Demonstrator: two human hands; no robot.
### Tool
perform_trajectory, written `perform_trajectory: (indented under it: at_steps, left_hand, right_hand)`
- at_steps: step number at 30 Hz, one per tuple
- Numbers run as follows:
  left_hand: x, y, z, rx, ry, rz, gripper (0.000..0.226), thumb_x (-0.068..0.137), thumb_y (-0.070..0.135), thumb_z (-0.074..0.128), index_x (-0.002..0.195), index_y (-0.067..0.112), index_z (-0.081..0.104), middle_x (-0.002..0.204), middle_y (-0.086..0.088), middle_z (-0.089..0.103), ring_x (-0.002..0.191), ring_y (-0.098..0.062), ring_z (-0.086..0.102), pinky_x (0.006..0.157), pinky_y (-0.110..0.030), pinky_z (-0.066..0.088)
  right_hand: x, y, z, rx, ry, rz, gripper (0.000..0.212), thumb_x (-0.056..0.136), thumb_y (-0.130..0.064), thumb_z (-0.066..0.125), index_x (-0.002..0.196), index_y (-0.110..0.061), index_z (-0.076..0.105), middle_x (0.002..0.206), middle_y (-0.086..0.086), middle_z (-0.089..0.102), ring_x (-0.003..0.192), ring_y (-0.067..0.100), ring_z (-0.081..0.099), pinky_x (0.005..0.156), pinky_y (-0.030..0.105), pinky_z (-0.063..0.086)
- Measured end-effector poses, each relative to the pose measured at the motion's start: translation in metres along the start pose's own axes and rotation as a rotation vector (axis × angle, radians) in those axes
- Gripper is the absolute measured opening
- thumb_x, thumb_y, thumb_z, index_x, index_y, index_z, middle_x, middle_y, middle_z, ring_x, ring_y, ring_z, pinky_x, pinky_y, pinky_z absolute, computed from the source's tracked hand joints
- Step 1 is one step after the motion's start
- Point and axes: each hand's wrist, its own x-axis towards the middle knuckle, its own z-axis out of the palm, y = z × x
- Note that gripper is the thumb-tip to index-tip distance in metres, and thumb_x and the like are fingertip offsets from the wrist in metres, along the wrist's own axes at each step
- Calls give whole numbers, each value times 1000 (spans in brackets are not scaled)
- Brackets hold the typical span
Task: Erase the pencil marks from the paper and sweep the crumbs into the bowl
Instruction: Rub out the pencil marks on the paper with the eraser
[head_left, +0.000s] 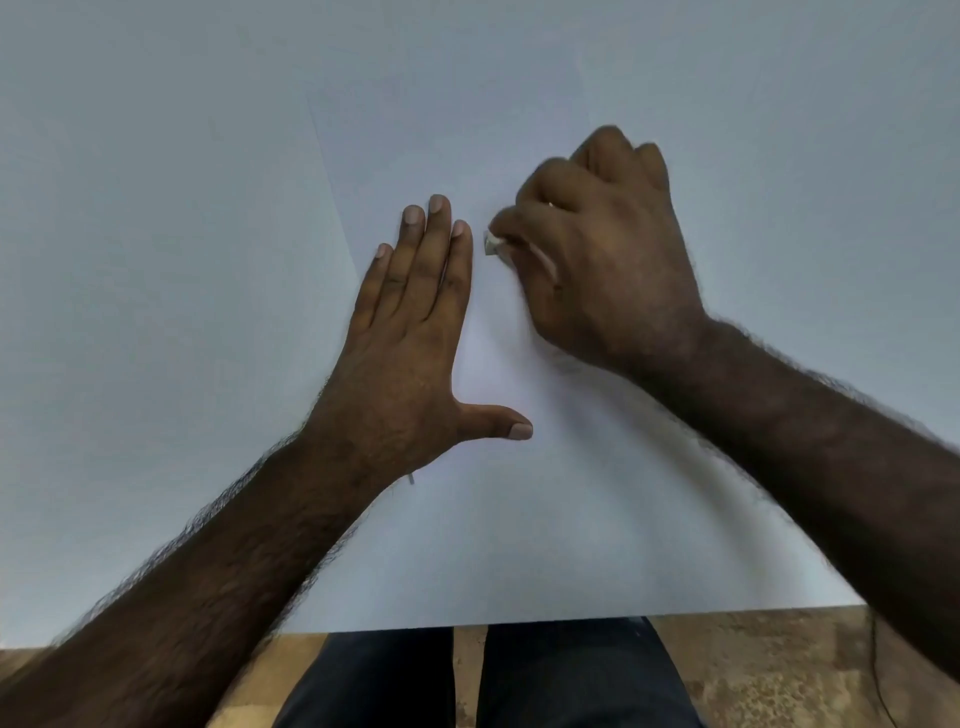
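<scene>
The right hand (597, 249) is curled around a small white eraser (492, 243), whose blunt end shows past the thumb and fingertips and meets the paper (519, 493). The left hand (410, 332), just beside the eraser, lies flat with straight fingers and thumb spread, pressing the smooth white sheet onto the pale matte bench (156, 260).

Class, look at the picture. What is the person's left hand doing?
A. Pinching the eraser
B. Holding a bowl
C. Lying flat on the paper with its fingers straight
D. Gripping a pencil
C: the left hand lies flat with straight fingers and spread thumb on the paper, while the right hand pinches the white eraser.
</scene>
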Motion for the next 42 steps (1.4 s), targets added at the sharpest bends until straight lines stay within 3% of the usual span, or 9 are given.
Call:
perform_trajectory:
  at_steps: [4, 8, 11, 18, 24, 28, 31, 37, 42]
  left_hand:
    - [-2, 0, 0, -2, 5, -3, 153, 62, 100, 51, 168, 11, -13, 175, -8, -25, 161, -23, -27, 130, -36, -17]
    - [-2, 2, 3, 19, 9, 7, 152, 61, 102, 45, 168, 9, -11, 176, -10, -21, 162, -25, -24, 131, -38, -14]
    - [-2, 1, 4, 30, 4, 13, 152, 62, 102, 46, 168, 9, -11, 176, -11, -22, 162, -25, -24, 131, -38, -16]
    - [-1, 1, 4, 44, -1, 14, 152, 62, 105, 41, 168, 11, -12, 176, -9, -23, 162, -25, -26, 129, -36, -18]
    - [-2, 1, 6, 41, 14, 11, 151, 63, 103, 44, 168, 10, -11, 176, -10, -23, 162, -25, -25, 131, -38, -15]
    - [-1, 1, 6, 42, 20, 17, 152, 63, 103, 44, 168, 9, -11, 176, -11, -21, 162, -26, -23, 130, -37, -17]
    - [-2, 1, 7, 44, 16, 19, 152, 63, 104, 44, 168, 8, -10, 176, -11, -21, 162, -26, -23, 131, -38, -16]
    - [-2, 1, 6, 64, 8, 18, 151, 64, 105, 42, 168, 10, -12, 176, -10, -23, 162, -26, -25, 130, -37, -18]
    - [-2, 1, 5, 43, 5, 18, 152, 63, 103, 46, 168, 10, -11, 175, -10, -24, 162, -25, -26, 130, -37, -17]
  right_hand:
    - [-45, -11, -22, 39, -112, -80, 17, 101, -21, 64, 107, -18, 80, 98, 2, 71, 91, 35, 57, 77, 41, 29]
    - [-100, -20, -37, 101, -237, -174, 19, 98, -14, 70, 114, -19, 79, 102, 0, 69, 92, 32, 57, 75, 42, 32]
    - [-92, -15, -34, 73, -219, -177, 18, 98, -16, 69, 112, -20, 80, 103, -1, 70, 94, 32, 57, 76, 41, 31]
    - [-5, 2, -5, -53, 52, -60, 18, 104, -20, 66, 104, -16, 84, 94, 1, 73, 93, 36, 61, 77, 43, 34]
    - [-63, -14, -26, 13, -109, -111, 16, 96, -12, 68, 106, -15, 80, 97, 3, 71, 90, 33, 57, 78, 38, 22]
    - [-100, -23, -38, 71, -218, -161, 19, 93, -8, 73, 109, -17, 80, 100, 0, 69, 91, 31, 57, 76, 40, 28]
    - [-83, -19, -33, 30, -193, -161, 16, 93, -14, 74, 105, -20, 81, 96, -2, 69, 92, 32, 56, 76, 41, 29]
    - [-3, 1, -8, -71, 30, -46, 19, 103, -23, 65, 100, -17, 83, 90, -1, 72, 94, 34, 59, 78, 41, 31]
    - [-37, -11, -17, -28, -67, -97, 16, 101, -17, 64, 101, -16, 80, 93, 1, 70, 91, 33, 56, 77, 41, 28]
